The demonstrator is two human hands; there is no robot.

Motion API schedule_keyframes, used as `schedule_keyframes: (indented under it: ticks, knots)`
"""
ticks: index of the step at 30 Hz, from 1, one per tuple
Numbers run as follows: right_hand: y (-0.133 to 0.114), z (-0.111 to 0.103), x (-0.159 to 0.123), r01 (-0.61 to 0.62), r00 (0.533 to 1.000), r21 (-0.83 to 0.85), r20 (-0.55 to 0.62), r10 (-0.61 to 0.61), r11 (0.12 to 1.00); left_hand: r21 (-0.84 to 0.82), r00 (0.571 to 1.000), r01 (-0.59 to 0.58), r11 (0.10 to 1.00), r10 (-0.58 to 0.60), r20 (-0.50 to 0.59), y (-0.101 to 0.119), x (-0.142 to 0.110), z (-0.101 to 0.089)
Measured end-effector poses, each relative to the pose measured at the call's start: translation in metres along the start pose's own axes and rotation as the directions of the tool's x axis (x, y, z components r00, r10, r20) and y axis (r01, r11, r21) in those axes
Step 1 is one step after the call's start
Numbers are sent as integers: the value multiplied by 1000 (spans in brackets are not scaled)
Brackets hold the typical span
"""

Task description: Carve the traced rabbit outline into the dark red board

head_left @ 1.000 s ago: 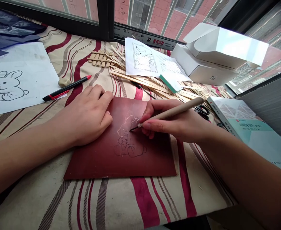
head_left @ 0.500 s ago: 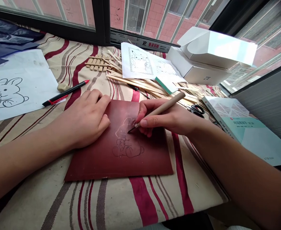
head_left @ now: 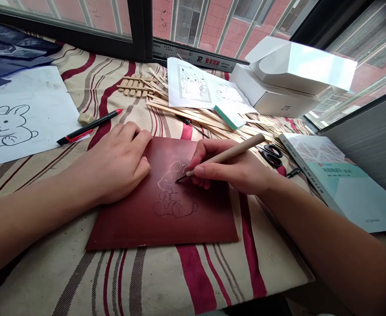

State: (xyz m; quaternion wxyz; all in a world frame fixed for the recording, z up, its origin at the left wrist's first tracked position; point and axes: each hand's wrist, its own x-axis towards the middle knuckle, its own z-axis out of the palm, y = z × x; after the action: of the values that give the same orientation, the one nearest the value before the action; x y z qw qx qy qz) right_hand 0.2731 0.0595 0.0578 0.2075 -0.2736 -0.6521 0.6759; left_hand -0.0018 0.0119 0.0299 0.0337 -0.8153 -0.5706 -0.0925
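Note:
My right hand (head_left: 229,169) is shut on a slim engraving tool with a tan handle (head_left: 232,151). Its fine metal tip rests on a scratched rabbit outline (head_left: 171,193), near the rabbit's head. The outline is cut into a dark red scratchboard (head_left: 199,219), which lies flat on a striped cloth. My left hand (head_left: 113,164) rests on the board's upper left part, holding nothing, with its fingers slightly curled. The right hand hides part of the board beside the rabbit's head.
To the left lie a printed rabbit sheet (head_left: 21,127), a red-and-black marker (head_left: 89,127) and an eraser (head_left: 85,118). Behind are thin wooden strips (head_left: 193,115), a printed cartoon sheet (head_left: 189,83) and a white ZTE box (head_left: 278,103). Scissors (head_left: 271,156) and a book (head_left: 344,186) lie right.
My view has shifted slightly. The tool's handle has rocked a little, while its tip stays near the rabbit's head. My left hand stays on the board.

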Motion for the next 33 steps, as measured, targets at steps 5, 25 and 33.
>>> schedule_keyframes:
  ticks: [5, 25, 33]
  knots:
    - [-1, -2, -1, -25, 1000, -24, 1, 25, 999, -1, 998, -5, 1000, 5, -55, -6, 1, 9]
    - [-7, 17, -7, -62, 989, -48, -136, 55, 997, 38, 999, 17, 999, -19, 43, 3, 3, -2]
    - [2, 29, -18, 81, 953, -479, -219, -209, 874, 42, 994, 65, 997, -68, 83, 8, 7, -6]
